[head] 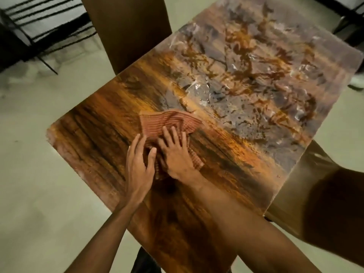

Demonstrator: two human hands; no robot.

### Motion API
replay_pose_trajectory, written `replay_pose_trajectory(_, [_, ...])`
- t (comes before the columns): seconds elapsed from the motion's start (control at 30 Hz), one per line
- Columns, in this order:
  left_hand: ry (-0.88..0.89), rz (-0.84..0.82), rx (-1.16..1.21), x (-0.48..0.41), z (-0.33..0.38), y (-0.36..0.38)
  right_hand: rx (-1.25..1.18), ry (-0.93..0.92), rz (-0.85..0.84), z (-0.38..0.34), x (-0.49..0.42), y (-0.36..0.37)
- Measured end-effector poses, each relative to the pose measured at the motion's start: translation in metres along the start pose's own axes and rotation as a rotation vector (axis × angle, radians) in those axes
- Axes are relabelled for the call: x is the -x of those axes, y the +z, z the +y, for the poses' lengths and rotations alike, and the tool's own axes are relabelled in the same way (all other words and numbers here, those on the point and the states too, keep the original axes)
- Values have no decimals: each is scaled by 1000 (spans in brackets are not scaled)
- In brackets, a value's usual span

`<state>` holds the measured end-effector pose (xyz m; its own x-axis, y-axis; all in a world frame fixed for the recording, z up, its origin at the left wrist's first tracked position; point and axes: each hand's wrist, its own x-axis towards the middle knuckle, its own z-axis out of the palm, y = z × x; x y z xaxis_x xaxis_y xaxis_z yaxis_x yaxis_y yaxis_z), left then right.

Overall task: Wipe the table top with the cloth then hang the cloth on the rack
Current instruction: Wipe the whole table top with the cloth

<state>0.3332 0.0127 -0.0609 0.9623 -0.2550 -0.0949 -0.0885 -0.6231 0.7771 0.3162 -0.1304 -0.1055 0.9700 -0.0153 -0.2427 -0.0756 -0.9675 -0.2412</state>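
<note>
A: Where's the cloth (pixel 171 123) right now?

B: Flat on the wooden tabletop (pixel 94 138), a little below the middle of the frame. Both hands lie on its near end, while its far end fans out free toward the upper right.

A: Are they gripping it?

B: Not really. The left hand (pixel 140 164) rests at the cloth's left edge with its fingers (pixel 137 143) extended and only slightly spread. The right hand (pixel 175 154) lies palm-down on top, fingers (pixel 171 134) splayed wide. Neither closes around the cloth; both press it down, which I'd judge suits pushing it across the surface.

A: Why there?

B: The upper-right half of the tabletop looks wet and streaked, glinting under the light. The cloth sits at that patch's edge, so wiping seems well short of finished.

A: And the rack?

B: Dark bars (pixel 39 14) show at the upper left, but I can't tell whether that's the rack.
</note>
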Motion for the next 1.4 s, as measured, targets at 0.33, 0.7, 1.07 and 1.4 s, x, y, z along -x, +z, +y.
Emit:
replay_pose_trajectory(0.33, [-112,183,-88,-13,46,51,31,30,74,128,-39,-33])
replay_pose_trajectory(0.7, [-171,274,-89,-54,45,55,41,10,61,149,-98,-50])
replay_pose_trajectory(1.07, [-187,362,3,-74,5,43,75,-60,-1,152,-145,-65])
replay_pose_trajectory(1.4, [-216,374,-20,-100,13,42,174,-391,-111,115,-172,-73])
